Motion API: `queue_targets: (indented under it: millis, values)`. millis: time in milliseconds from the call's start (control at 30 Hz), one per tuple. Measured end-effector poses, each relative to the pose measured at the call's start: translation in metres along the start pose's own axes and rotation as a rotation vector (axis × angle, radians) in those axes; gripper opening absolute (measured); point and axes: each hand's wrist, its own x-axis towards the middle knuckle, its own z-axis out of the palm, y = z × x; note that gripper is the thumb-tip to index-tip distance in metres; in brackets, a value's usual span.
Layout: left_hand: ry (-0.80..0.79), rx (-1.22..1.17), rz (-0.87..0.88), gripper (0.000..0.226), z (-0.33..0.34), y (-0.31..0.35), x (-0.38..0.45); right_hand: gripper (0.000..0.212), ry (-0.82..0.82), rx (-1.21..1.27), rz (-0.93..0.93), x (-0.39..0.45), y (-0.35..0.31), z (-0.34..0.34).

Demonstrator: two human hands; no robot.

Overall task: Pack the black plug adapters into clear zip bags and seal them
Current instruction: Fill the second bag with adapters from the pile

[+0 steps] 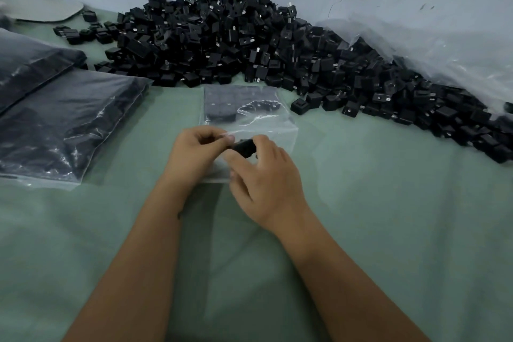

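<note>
Head view: the right hand (266, 180) is gripping a black adapter (244, 147) between curled fingers and thumb at the mouth of a clear zip bag (274, 125) lying on the green table (388, 216). The left hand (194, 155) is pinching the bag's near edge. A heap of adapters (249, 44) is lying beyond.

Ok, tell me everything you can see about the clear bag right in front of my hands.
The clear zip bag is thin, glossy, wrinkled plastic lying flat on the green table cover, just short of the adapter pile. Its far end holds a flat layer of black adapters; the near part looks empty. The left hand pinches its near edge, while the right hand holds a black adapter at the opening. Whether it is partly sealed cannot be told.
</note>
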Motion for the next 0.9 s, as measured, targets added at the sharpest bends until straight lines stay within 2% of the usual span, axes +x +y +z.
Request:
queue_targets:
  millis: [67, 167, 233, 300, 400, 500, 633, 767, 900]
  values:
    - [0.004, -0.082, 0.058, 0.010, -0.003, -0.001, 0.001, 0.030, -0.089, -0.097, 0.078, -0.002, 0.001, 0.002]
    - [-0.223, -0.210, 0.194, 0.003, -0.006, 0.001, -0.003, 0.038, -0.241, -0.163, 0.181, -0.003, 0.000, 0.005]
    - [-0.321, -0.257, 0.209, 0.006, -0.005, 0.001, -0.004, 0.039, -0.288, -0.156, 0.224, -0.002, 0.002, 0.005]
    - [-0.209, -0.238, 0.177, 0.018, -0.006, -0.002, 0.001, 0.036, -0.287, -0.162, 0.230, -0.002, 0.003, 0.003]
    - [0.129, -0.223, 0.075, 0.035, -0.012, -0.010, 0.008, 0.036, -0.227, -0.171, 0.261, -0.002, 0.000, 0.001]
    - [0.351, -0.207, 0.006, 0.043, -0.013, -0.016, 0.012, 0.036, -0.317, -0.194, 0.279, 0.001, -0.003, 0.005]
    - [0.368, -0.150, 0.004, 0.036, -0.007, -0.018, 0.014, 0.036, -0.418, -0.165, 0.316, 0.006, 0.003, 0.008]
    - [0.431, -0.156, -0.020, 0.034, -0.007, -0.021, 0.016, 0.037, -0.268, -0.149, 0.325, 0.000, 0.004, 0.005]
    - [0.463, -0.201, -0.030, 0.032, -0.009, -0.020, 0.016, 0.038, -0.387, -0.197, 0.284, 0.008, 0.009, 0.012]
